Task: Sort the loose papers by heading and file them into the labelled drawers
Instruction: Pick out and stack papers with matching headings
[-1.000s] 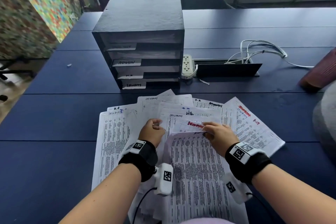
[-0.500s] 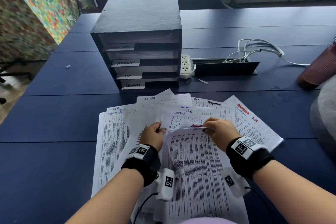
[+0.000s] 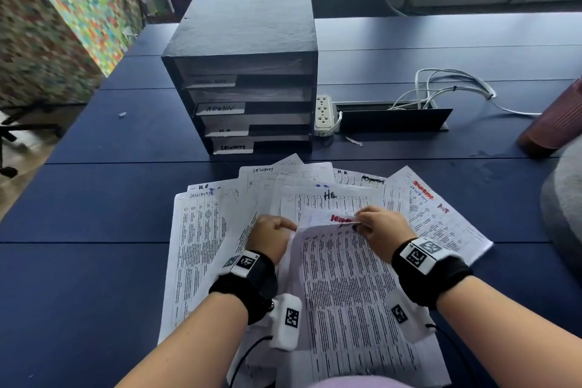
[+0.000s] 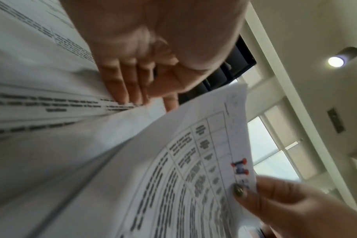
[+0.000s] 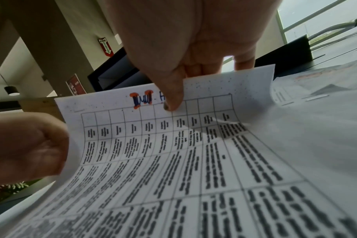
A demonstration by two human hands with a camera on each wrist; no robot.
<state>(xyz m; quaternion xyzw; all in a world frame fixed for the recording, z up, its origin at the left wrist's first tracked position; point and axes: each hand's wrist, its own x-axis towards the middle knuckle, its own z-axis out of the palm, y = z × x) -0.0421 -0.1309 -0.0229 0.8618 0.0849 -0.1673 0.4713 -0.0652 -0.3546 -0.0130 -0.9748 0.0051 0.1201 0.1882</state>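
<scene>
Loose printed papers [image 3: 201, 246] lie fanned on the blue table [image 3: 78, 261], with handwritten headings such as SECURITY and H.R. My right hand [image 3: 362, 224] pinches the top edge of the nearest sheet [image 3: 346, 293] and lifts it, thumb on the heading [image 5: 173, 103]. That heading is a blue scribble with orange marks, followed by an H. My left hand [image 3: 283, 225] is curled at the sheet's left edge, pinching a sheet of the pile [image 4: 132, 96]. The black drawer unit [image 3: 242, 41] stands behind, labelled ADMIN [image 3: 220, 108], H.R [image 3: 225, 131] and SECURITY [image 3: 233, 147]. Its top label is unreadable.
A white power strip [image 3: 324, 115] stands right of the drawers beside an open cable hatch [image 3: 393, 120] with white cables [image 3: 447, 88]. A maroon bottle [image 3: 554, 123] and a grey rounded object [image 3: 563, 198] sit at the right edge. Chairs stand beyond the table.
My right hand has raised the sheet's top edge a little more, so it curls over. My left hand has stayed at the sheet's left edge.
</scene>
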